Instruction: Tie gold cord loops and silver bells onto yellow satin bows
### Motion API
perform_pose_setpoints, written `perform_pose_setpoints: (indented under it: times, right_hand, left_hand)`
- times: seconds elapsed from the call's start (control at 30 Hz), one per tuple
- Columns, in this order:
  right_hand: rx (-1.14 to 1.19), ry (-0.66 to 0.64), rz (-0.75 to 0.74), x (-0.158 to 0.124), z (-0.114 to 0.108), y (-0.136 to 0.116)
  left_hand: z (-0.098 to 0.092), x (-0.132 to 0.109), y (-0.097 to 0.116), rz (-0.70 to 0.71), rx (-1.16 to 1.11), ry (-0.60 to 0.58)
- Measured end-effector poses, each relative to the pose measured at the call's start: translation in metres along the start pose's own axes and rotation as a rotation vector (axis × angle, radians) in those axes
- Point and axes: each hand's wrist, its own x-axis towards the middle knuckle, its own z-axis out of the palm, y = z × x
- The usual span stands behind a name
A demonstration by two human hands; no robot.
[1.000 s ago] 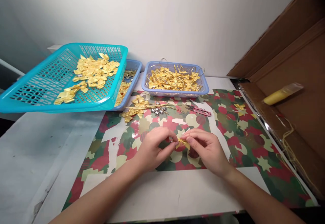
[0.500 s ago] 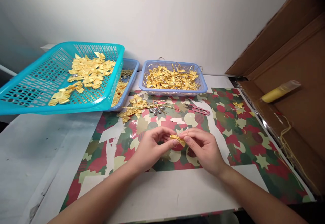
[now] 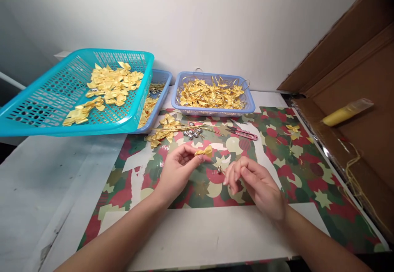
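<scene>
In the left hand point(image 3: 177, 173), pinched between thumb and fingertips: a yellow ribbon bow point(image 3: 203, 152), raised over the middle of the bench point(image 3: 80, 165). In the right hand point(image 3: 255, 185), fingers loosely curled, thumb tip against the forefinger; just beyond the fingertips, a small silver bell point(image 3: 218, 169). Impossible to tell whether pinched by a fine wire or not gripped at all.

Farther from the near edge, on a patterned sheet point(image 3: 212, 200): loose bows point(image 3: 168, 130), gold wires point(image 3: 172, 130), silver bells point(image 3: 193, 133) and pink snips point(image 3: 244, 134). At the back edge, a periwinkle basket point(image 3: 212, 111) heaped with bows and curling wire. Toward the back left corner, a teal basket point(image 3: 76, 132) of bows, partly hiding a blue basket point(image 3: 158, 103). Near the sheet's right edge, a single bow point(image 3: 293, 128).

Likeliest trouble: smooth ribbon slipping or twisting from so light a pinch, or crumpling under too hard a squeeze. Also possible: the bell rolling away if unsecured, or a careless reach forward scattering wires and bells.
</scene>
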Motion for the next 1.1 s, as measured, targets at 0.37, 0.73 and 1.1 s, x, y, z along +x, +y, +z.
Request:
perform_pose_setpoints:
  times: [0.37,0.73,1.1]
  right_hand:
    - [-0.175,0.102,-0.051,-0.005,-0.010,-0.012]
    - [-0.382,0.004,0.230,0.001,0.004,-0.014]
    - [-0.440,0.066,0.176,0.005,0.008,-0.011]
  left_hand:
    - [-0.004,0.002,-0.003,0.053,0.026,0.112]
    - [0.008,-0.007,-0.004,0.014,0.058,-0.024]
    - [0.015,-0.013,-0.003,-0.131,-0.044,-0.113]
